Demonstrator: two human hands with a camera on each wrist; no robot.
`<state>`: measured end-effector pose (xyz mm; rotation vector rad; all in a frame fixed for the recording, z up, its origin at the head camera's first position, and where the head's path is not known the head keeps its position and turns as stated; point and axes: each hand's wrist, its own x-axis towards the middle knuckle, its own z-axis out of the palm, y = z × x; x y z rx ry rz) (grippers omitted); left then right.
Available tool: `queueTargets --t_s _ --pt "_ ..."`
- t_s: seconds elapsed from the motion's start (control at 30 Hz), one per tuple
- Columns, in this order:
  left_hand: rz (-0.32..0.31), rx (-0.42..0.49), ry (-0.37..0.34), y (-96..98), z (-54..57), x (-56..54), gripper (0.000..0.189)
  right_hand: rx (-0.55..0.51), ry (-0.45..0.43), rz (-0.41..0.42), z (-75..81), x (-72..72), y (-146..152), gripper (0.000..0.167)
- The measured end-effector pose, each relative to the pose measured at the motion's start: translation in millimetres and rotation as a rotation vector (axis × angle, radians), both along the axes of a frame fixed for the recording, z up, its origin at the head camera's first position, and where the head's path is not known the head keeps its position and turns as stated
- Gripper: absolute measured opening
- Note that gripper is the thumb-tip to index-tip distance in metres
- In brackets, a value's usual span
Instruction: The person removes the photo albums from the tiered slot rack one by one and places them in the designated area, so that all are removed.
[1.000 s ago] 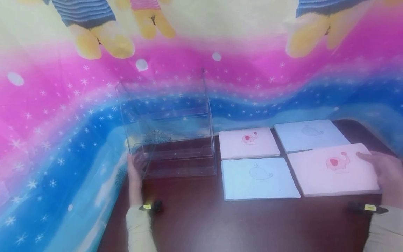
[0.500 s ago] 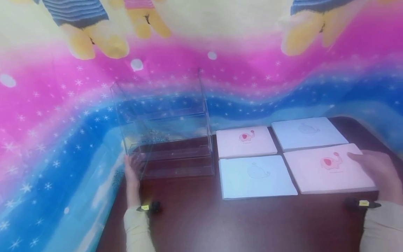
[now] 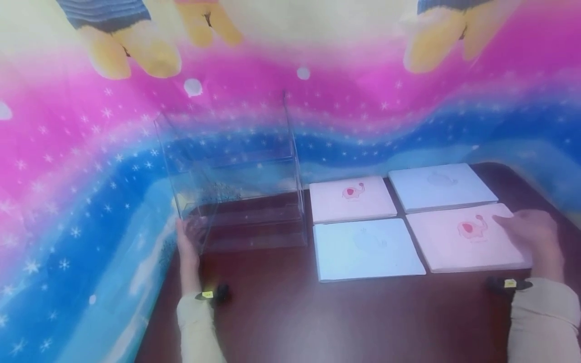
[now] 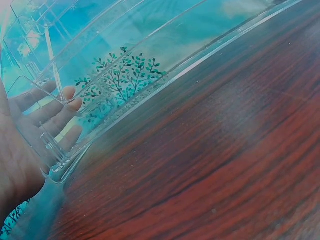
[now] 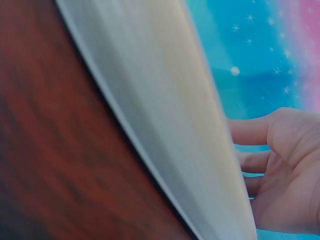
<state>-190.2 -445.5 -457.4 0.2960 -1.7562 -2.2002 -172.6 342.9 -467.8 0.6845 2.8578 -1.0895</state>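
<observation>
My left hand (image 3: 187,249) rests against the left side of a clear plastic tiered rack (image 3: 254,241). In the left wrist view its fingers (image 4: 58,121) spread fairly straight along the transparent wall. At the right, my right hand (image 3: 541,234) touches the right part of a pink notebook (image 3: 447,237) with an elephant on its cover. The right wrist view shows the notebook's pale page edge (image 5: 160,115) close up, with fingers (image 5: 247,131) reaching over its far side; their tips are hidden.
Beside that notebook lies a light blue whale notebook (image 3: 363,257). Behind them are another pink notebook (image 3: 331,204) and another blue one (image 3: 417,194). The dark wooden table (image 3: 317,317) has a rounded far right corner. A colourful printed cloth (image 3: 345,121) hangs behind.
The front right pink notebook's right side has come down, so it lies flatter beside the others. My right hand has shifted left with it. My left hand stays at the rack.
</observation>
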Motion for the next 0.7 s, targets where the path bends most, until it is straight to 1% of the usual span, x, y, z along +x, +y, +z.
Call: queueTargets --t_s 0.1,0.2,0.3,0.4,0.5,0.53,0.63,0.67,0.7 --pt "0.008 -0.001 -0.016 -2.8 -5.1 0.6 0.076 0.017 -0.003 0.025 0.4 0.8 -1 0.074" --pt "0.025 -0.006 -0.017 -4.4 -10.9 0.2 0.078 0.016 0.002 0.032 2.4 1.6 -4 0.073" --pt "0.027 -0.027 -0.024 -5.3 -15.2 0.1 0.081 0.035 -0.004 0.036 4.4 1.9 -6 0.074" --pt "0.018 -0.025 -0.034 -6.3 -16.1 -1.0 0.081 0.042 -0.031 0.040 6.0 1.5 -7 0.077" --pt "0.021 -0.034 -0.036 -8.7 -13.2 -1.8 0.079 0.042 -0.030 0.035 7.7 -0.9 -8 0.078" --pt "0.027 -0.054 -0.035 -9.9 -11.5 -1.2 0.079 0.035 -0.018 0.025 8.7 -2.2 -9 0.078" --pt "0.079 -0.167 -0.034 -13.3 -4.9 3.4 0.075 0.022 0.028 -0.020 14.1 -7.4 -13 0.079" --pt "0.101 -0.228 -0.045 -13.9 -1.4 5.8 0.075 0.029 0.044 -0.036 16.9 -9.1 -14 0.079" --pt "0.121 -0.319 -0.057 -14.3 2.5 7.2 0.074 0.041 0.061 -0.049 20.4 -10.3 -15 0.079"
